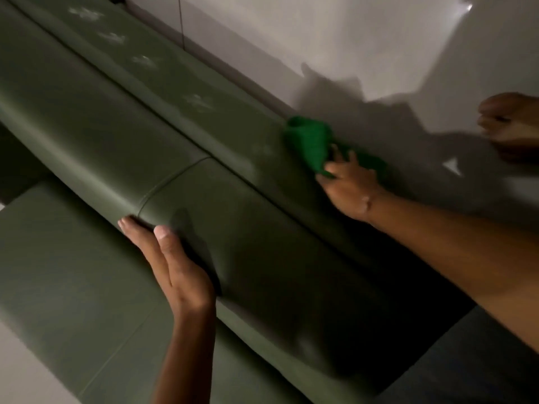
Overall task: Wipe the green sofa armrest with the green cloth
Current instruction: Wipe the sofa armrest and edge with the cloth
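Observation:
The green sofa armrest (122,118) runs from the upper left to the lower right, with pale dusty smears along its flat top strip. The bright green cloth (310,142) lies bunched on that top strip near the strip's outer edge. My right hand (348,185) presses on the cloth with its fingers spread over it. My left hand (172,263) rests flat against the armrest's rounded inner side, fingers extended and holding nothing.
The green seat cushion (67,275) lies below the armrest at the lower left. A pale tiled floor (364,39) spreads beyond the armrest at the upper right, with a bare foot (510,126) on it at the right edge.

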